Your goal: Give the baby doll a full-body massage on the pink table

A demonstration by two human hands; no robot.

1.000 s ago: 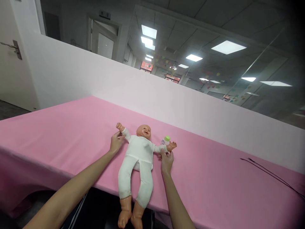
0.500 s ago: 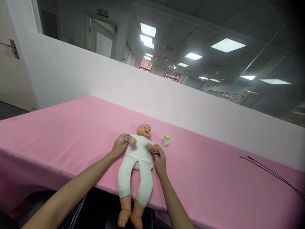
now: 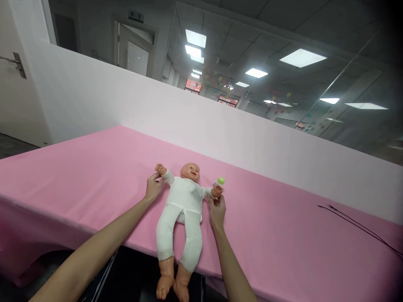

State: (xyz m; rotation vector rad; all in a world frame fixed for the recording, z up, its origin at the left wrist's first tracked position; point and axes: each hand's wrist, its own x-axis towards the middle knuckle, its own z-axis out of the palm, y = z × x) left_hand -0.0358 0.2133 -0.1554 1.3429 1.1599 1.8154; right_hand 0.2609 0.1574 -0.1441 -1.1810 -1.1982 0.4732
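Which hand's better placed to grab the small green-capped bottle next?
Right hand, likely: it's nearer the bottle, though holding an arm of the white-clothed bald doll. The left hand is on the doll's opposite side.

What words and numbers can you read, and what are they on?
None can be read.
Label on the green-capped bottle: too small, partly hidden by the doll.
Plate above the far door: too small and dark to tell.
Red windows far back: too blurred to tell.
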